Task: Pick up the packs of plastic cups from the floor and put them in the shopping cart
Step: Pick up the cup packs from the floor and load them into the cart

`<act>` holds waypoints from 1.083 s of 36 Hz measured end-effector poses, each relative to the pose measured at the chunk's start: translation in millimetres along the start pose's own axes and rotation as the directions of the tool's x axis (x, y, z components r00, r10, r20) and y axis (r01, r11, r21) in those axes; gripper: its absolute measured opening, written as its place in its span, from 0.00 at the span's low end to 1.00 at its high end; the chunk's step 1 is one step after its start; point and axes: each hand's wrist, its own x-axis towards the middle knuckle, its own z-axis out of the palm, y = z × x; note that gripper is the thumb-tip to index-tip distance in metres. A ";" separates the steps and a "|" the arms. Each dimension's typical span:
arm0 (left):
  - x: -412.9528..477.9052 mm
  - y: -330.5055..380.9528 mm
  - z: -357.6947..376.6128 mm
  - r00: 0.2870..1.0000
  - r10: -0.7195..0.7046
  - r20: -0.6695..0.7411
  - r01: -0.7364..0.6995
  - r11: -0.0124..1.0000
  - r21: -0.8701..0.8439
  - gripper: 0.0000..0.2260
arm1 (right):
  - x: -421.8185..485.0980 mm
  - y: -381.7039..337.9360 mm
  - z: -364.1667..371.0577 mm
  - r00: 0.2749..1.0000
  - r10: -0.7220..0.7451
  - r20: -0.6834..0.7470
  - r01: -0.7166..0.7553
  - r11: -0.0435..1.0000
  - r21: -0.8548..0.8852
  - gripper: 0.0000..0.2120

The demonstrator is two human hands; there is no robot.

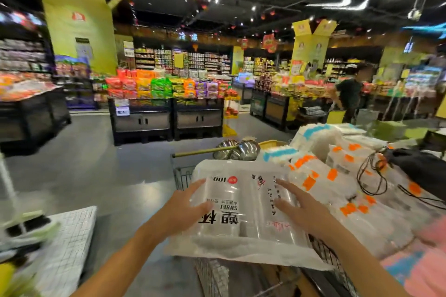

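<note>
A clear plastic pack of cups (243, 202) with black print lies flat on top of the wire shopping cart (183, 176), at its left side. My left hand (185, 205) rests on the pack's left part with straight, spread fingers. My right hand (299, 207) lies on its right part, fingers also straight. Several more packs of cups (337, 176) with orange and blue marks are heaped in the cart to the right of it.
Steel bowls (239, 149) sit at the cart's far end. A black bag with a cord (420, 166) lies on the heap at right. A white gridded box (70, 241) stands on the floor at left. Display stands (166, 118) and a person (350, 94) are beyond the grey aisle.
</note>
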 end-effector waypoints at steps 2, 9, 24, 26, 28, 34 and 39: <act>10.9 2.4 6.1 1.000 -0.022 -0.009 0.022 1.000 0.020 0.31 | 16.5 8.8 -3.2 1.000 -0.010 0.019 0.010 1.000 -0.004 0.26; 53.2 27.3 45.3 0.994 -0.079 -0.072 0.083 0.995 0.062 0.32 | 62.8 48.7 -42.0 0.998 -0.019 0.068 0.017 1.000 0.022 0.26; 144.5 72.3 104.1 0.994 -0.054 -0.091 0.053 0.999 -0.008 0.31 | 152.9 124.9 -88.9 0.996 -0.018 0.089 0.015 0.999 0.035 0.27; 159.1 67.9 107.2 0.995 -0.055 -0.084 0.055 0.998 -0.001 0.32 | 168.5 131.0 -87.0 0.996 -0.012 0.089 0.011 1.000 0.022 0.26; 176.0 58.2 107.6 0.996 -0.046 -0.082 0.044 0.999 -0.027 0.33 | 184.8 134.5 -82.2 0.996 0.001 0.092 -0.002 1.000 0.010 0.26; 237.1 13.0 100.3 0.995 -0.075 -0.069 0.069 0.994 -0.087 0.40 | 239.9 130.8 -62.4 0.994 0.001 0.109 0.002 1.000 -0.028 0.26; 283.7 -19.1 81.0 0.996 -0.068 -0.054 0.062 0.993 -0.103 0.35 | 286.4 117.7 -36.4 0.995 0.014 0.099 -0.013 1.000 -0.010 0.27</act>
